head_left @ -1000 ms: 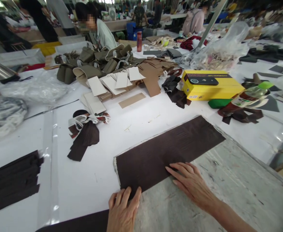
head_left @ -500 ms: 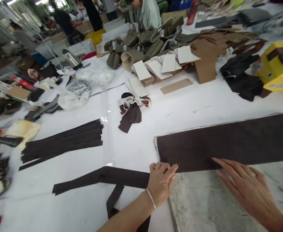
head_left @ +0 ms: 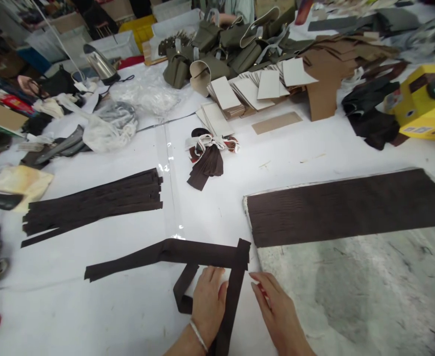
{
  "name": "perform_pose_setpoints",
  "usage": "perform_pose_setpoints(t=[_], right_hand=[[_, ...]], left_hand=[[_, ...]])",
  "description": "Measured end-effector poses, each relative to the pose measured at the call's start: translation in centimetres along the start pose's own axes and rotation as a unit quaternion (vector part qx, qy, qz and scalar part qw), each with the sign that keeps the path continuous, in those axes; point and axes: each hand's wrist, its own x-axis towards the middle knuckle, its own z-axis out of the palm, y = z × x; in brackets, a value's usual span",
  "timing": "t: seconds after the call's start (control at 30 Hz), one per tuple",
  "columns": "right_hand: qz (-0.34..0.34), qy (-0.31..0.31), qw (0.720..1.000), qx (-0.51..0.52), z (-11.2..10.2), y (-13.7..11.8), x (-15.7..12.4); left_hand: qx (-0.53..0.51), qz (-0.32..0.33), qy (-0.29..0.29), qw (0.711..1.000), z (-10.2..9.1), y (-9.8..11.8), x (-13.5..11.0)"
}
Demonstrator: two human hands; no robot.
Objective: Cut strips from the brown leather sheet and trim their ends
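Note:
My left hand [head_left: 208, 304], a bracelet on its wrist, lies flat and open on the white table inside the bends of a long dark brown strip [head_left: 165, 253]. That strip runs left to right, turns down past my fingers and folds back in a loop. My right hand [head_left: 278, 314] lies just right of the strip, at the corner of a grey cutting board [head_left: 351, 296], with its fingers stretched out and together. A thin red streak shows by its index finger; I cannot make out what it is. A wide dark brown sheet [head_left: 351, 207] lies along the board's far edge.
A stack of cut dark strips [head_left: 91, 205] lies at the left. A small bundle of dark pieces [head_left: 206, 165] sits mid-table. Behind are card pieces [head_left: 239, 94], olive bag parts [head_left: 210, 54], plastic bags [head_left: 109, 128] and a yellow box [head_left: 425, 106]. Another person sits beyond the table.
Both hands have left the wide sheet and come toward me and to the left. The cut strip now lies bent around my left hand. The view has swung left.

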Motion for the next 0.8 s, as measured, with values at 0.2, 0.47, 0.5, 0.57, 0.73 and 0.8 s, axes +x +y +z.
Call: perform_pose_setpoints(t=[0.2, 0.47, 0.5, 0.57, 0.73, 0.8], right_hand=[[0.048, 0.004, 0.999, -0.014, 1.1, -0.4, 0.8], [0.087, 0.005, 0.996, -0.013, 2.2, -0.6, 0.7], [0.101, 0.009, 0.995, -0.007, 2.5, -0.6, 0.5], [0.14, 0.025, 0.99, 0.018, 3.0, -0.8, 0.1], [0.193, 0.053, 0.975, 0.095, 3.8, -2.0, -0.5], [0.196, 0.066, 0.973, 0.103, 3.9, -2.3, -0.4]], left_hand=[[0.08, -0.031, 0.011, 0.996, 0.9, 1.8, -0.7], [0.071, -0.029, 0.014, 0.997, 2.4, 2.1, -0.8], [0.062, -0.029, 0.023, 0.997, 2.4, 1.9, -0.9], [0.053, -0.017, 0.05, 0.997, 2.5, 1.7, -1.1], [0.068, 0.013, 0.075, 0.995, 3.1, 2.1, -1.1], [0.06, 0.012, 0.061, 0.996, 3.5, 2.5, -1.0]])
